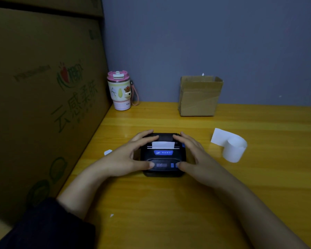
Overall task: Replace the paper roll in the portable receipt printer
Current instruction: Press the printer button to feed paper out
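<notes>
A small black receipt printer (163, 157) with a blue label lies flat on the yellow wooden table (169, 203), its lid down. A short strip of white paper (163, 145) sticks out of its slot. My left hand (131, 155) grips the printer's left side, fingers on the lid and thumb at the front edge. My right hand (196, 155) grips the right side the same way. A loose white paper roll (232, 146), partly unwound, lies on the table to the right of the printer, apart from both hands.
A large cardboard box (43, 105) walls off the left side. A pink-lidded tumbler (119, 90) stands at the back left by the grey wall. A small open cardboard box (199, 96) stands at the back. Small paper scraps (108, 152) lie left of the printer.
</notes>
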